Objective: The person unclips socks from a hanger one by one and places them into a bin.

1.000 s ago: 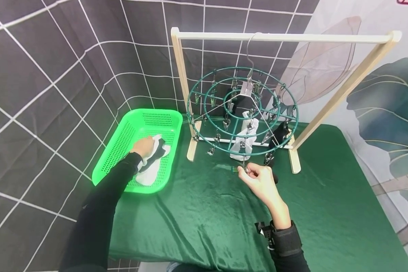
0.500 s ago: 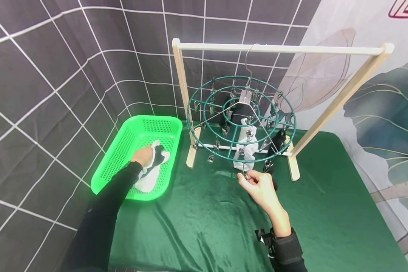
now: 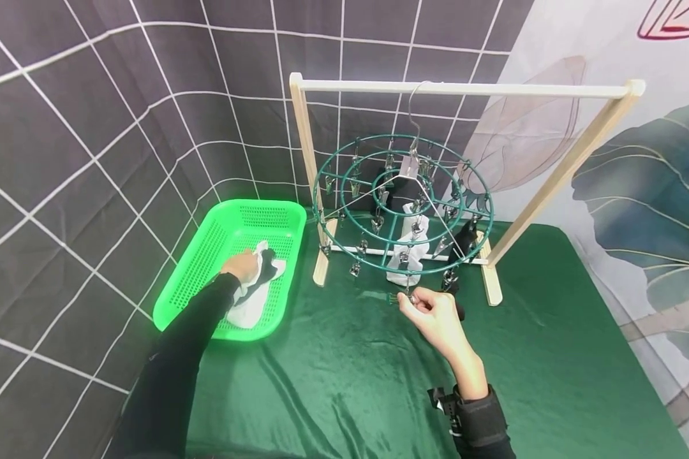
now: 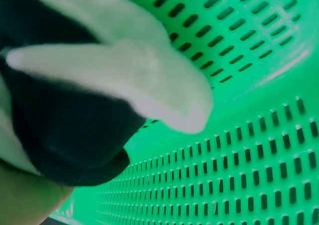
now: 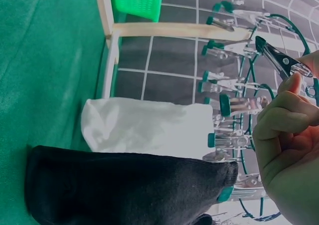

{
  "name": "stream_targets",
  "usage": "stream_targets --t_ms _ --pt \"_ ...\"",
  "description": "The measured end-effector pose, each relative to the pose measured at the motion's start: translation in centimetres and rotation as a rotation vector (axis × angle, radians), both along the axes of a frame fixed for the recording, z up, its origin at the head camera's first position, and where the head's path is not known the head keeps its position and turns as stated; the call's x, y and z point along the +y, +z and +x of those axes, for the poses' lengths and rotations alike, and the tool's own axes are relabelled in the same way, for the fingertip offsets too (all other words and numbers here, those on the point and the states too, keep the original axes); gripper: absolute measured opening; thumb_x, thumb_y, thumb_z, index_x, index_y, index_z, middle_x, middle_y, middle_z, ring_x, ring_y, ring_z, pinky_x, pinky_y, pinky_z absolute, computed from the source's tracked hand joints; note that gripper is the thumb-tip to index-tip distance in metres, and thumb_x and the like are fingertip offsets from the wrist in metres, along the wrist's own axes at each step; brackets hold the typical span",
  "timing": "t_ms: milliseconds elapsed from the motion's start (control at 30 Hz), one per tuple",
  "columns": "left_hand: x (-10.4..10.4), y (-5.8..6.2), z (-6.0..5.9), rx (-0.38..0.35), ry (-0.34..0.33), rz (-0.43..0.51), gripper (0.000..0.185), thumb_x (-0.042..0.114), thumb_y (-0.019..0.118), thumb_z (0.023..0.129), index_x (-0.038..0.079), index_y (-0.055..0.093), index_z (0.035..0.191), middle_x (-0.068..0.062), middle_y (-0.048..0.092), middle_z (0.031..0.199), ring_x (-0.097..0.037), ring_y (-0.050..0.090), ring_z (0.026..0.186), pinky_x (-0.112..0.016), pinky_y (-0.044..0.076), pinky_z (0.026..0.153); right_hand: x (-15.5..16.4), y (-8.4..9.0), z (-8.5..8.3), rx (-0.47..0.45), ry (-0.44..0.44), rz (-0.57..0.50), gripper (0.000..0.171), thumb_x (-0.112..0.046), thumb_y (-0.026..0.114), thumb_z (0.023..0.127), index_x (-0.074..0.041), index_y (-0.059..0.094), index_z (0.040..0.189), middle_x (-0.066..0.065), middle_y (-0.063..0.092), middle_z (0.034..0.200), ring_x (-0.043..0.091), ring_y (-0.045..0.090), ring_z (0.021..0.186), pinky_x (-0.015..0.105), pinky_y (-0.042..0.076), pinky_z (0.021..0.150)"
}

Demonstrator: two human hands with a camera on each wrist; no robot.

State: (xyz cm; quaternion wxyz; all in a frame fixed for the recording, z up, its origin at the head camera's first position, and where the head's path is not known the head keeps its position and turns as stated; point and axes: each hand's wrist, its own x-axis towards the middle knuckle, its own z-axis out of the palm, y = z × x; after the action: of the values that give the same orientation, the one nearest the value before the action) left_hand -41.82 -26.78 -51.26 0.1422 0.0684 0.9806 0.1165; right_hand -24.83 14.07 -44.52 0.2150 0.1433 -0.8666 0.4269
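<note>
Head view: the left hand (image 3: 242,264) lies in the green basket (image 3: 207,252) with its fingers curled round a bundle of socks (image 3: 259,280), white and black together. The right hand (image 3: 434,313) is at the low front edge of the round green clip hanger (image 3: 403,201), thumb and forefinger pinching one metal clip (image 3: 409,297). The hanger hooks onto a wooden rack (image 3: 465,88) standing on the green cloth (image 3: 551,357), and a white sock (image 3: 409,252) and a black sock (image 3: 464,241) already hang from it.

Left wrist view: the bundled socks (image 4: 89,100) fill the frame against the basket's slotted wall (image 4: 239,155). They look soft, light and floppy, so a full-hand gather holds them well; for clipping, a pinch at a cuff edge would likely serve better.

Right wrist view: the fingers (image 5: 284,117) press the clip (image 5: 281,60) by its handles, which probably takes a firm squeeze against the spring. The white sock (image 5: 144,125) and black sock (image 5: 129,185) hang limp close by.
</note>
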Motion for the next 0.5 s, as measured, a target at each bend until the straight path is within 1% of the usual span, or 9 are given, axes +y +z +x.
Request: stream_targets --t_ms 67,133,167,233,300,333,367,433,500 --pt "-0.4 0.9 0.4 -0.040 0.016 0.051 0.055 0.027 0.018 0.104 -0.015 0.047 0.125 -0.035 0.053 0.122 -0.047 0.060 0.099 -0.049 0.053 0.078 -0.2 0.0 0.0 0.003 0.002 0.000 0.047 -0.016 0.068 0.084 -0.015 0.033 0.053 -0.017 0.021 0.050 0.000 0.021 0.046 0.019 0.016 0.043" --pt "-0.6 1.9 0.7 -0.053 0.020 0.087 0.051 0.027 0.023 0.103 -0.013 0.055 0.111 -0.032 0.061 0.106 -0.043 0.063 0.089 -0.047 0.054 0.073 -0.3 0.1 0.1 0.016 -0.001 -0.005 0.047 -0.016 0.068 0.084 -0.014 0.033 0.054 -0.017 0.021 0.050 -0.001 0.020 0.046 0.019 0.017 0.043" --pt "-0.7 2.3 0.7 -0.043 0.011 0.092 0.048 0.026 0.026 0.103 -0.011 0.056 0.104 -0.030 0.062 0.099 -0.042 0.063 0.085 -0.047 0.054 0.072 -0.4 0.1 0.1 0.024 -0.004 -0.009 0.047 -0.016 0.069 0.083 -0.014 0.033 0.054 -0.016 0.021 0.050 0.000 0.020 0.046 0.020 0.017 0.043" --pt "-0.9 2.8 0.6 0.040 -0.039 0.056 0.043 0.022 0.029 0.102 -0.008 0.058 0.092 -0.028 0.063 0.091 -0.042 0.063 0.084 -0.049 0.052 0.075 -0.4 0.2 0.3 0.034 -0.011 -0.012 0.047 -0.016 0.069 0.083 -0.013 0.033 0.054 -0.016 0.021 0.050 -0.001 0.020 0.045 0.020 0.017 0.043" --pt "-0.8 2.9 0.4 0.180 -0.068 0.042 0.035 0.017 0.035 0.100 -0.006 0.058 0.088 -0.026 0.062 0.089 -0.041 0.061 0.083 -0.050 0.051 0.074 -0.5 0.3 0.4 0.040 -0.014 -0.013 0.048 -0.017 0.070 0.083 -0.013 0.033 0.054 -0.016 0.021 0.050 0.000 0.020 0.045 0.020 0.017 0.043" --pt "-0.8 2.9 0.2 0.263 -0.085 0.036 0.031 0.015 0.037 0.099 -0.006 0.058 0.090 -0.025 0.062 0.090 -0.042 0.061 0.085 -0.051 0.050 0.076 -0.5 0.3 0.5 0.043 -0.014 -0.013 0.048 -0.017 0.070 0.084 -0.013 0.033 0.054 -0.016 0.021 0.050 0.000 0.020 0.045 0.020 0.017 0.043" --pt "-0.6 2.9 0.1 0.360 -0.106 0.051 0.027 0.012 0.039 0.098 -0.007 0.058 0.094 -0.025 0.062 0.093 -0.042 0.060 0.088 -0.051 0.049 0.079 -0.5 0.3 0.5 0.041 -0.015 -0.011 0.048 -0.017 0.070 0.084 -0.013 0.033 0.054 -0.016 0.021 0.050 0.000 0.020 0.045 0.020 0.017 0.043" --pt "-0.1 3.1 -0.1 0.589 -0.174 0.074 0.020 0.007 0.044 0.095 -0.007 0.057 0.102 -0.024 0.059 0.096 -0.039 0.058 0.093 -0.048 0.048 0.084 -0.6 0.3 0.6 0.038 -0.013 -0.012 0.048 -0.018 0.070 0.084 -0.013 0.033 0.054 -0.016 0.022 0.050 0.000 0.020 0.045 0.020 0.018 0.043" --pt "1.1 3.9 0.0 0.828 -0.253 0.118 0.022 0.002 0.046 0.092 -0.008 0.054 0.110 -0.023 0.057 0.103 -0.038 0.054 0.099 -0.046 0.045 0.091 -0.7 0.3 0.8 0.037 -0.008 -0.012 0.047 -0.019 0.069 0.085 -0.015 0.034 0.055 -0.015 0.022 0.050 0.000 0.021 0.045 0.020 0.019 0.043"
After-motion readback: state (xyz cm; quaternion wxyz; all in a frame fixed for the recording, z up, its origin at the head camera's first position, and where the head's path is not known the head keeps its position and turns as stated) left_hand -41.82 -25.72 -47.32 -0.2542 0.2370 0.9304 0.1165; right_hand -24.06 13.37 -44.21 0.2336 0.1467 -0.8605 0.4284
